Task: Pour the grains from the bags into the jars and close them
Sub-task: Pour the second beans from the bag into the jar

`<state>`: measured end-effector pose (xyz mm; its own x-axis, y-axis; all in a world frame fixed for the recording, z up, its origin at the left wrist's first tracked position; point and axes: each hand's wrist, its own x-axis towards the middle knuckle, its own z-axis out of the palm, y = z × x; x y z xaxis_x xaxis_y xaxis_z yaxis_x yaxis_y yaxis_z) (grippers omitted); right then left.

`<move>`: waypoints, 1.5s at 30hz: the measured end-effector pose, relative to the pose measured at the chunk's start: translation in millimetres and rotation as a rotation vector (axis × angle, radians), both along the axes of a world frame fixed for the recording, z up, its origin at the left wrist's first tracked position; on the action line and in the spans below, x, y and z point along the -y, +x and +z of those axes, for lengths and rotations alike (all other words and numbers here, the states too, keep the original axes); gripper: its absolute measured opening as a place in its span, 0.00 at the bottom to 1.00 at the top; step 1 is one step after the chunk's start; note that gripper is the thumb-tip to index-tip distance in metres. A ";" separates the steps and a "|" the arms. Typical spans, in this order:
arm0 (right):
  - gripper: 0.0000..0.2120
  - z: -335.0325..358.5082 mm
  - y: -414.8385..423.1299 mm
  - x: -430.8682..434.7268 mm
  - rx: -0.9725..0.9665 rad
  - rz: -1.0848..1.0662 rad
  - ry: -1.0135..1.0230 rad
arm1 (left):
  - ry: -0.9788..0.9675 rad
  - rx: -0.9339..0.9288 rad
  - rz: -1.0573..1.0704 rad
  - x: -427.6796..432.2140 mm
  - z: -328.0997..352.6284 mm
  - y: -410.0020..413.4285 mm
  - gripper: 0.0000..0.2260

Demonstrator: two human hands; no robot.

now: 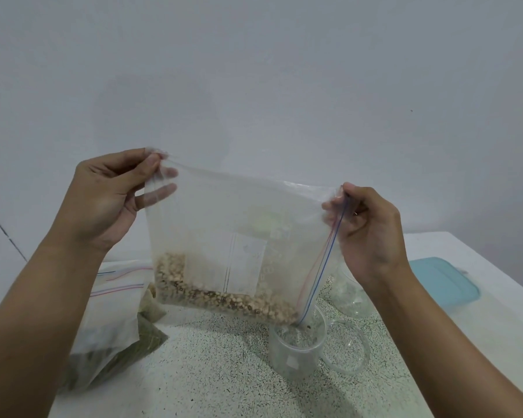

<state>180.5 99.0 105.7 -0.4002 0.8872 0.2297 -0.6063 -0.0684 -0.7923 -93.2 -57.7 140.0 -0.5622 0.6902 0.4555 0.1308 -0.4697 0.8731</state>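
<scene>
Left hand (103, 200) pinches one upper corner of a clear zip bag (224, 224); right hand (372, 233) pinches the zip edge at the other, holding the bag up sideways. Pale brown grains (224, 300) lie along its low edge, sloping toward the zip mouth just above an open clear jar (296, 348), seemingly almost empty. Pouring looks barely begun; next, raise the left corner. More filled bags (109, 321) lie left on the speckled worktop (209, 372).

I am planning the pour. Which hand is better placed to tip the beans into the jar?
Left. The left hand pinches the closed corner of the bag; raising it should slide the beans toward the zip, which the right hand holds above the jar.
</scene>
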 end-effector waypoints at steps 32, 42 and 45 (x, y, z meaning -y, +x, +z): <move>0.13 1.8 0.7 1.5 -0.046 0.036 -0.091 | 0.015 -0.047 -0.027 -3.9 -0.8 -5.0 0.11; 0.13 2.5 -2.0 5.6 -0.036 0.030 -0.083 | 0.012 -0.017 -0.039 2.3 0.5 -4.2 0.06; 0.12 3.5 -2.9 7.0 -0.039 0.022 -0.080 | 0.004 -0.026 -0.035 3.6 1.7 -3.2 0.08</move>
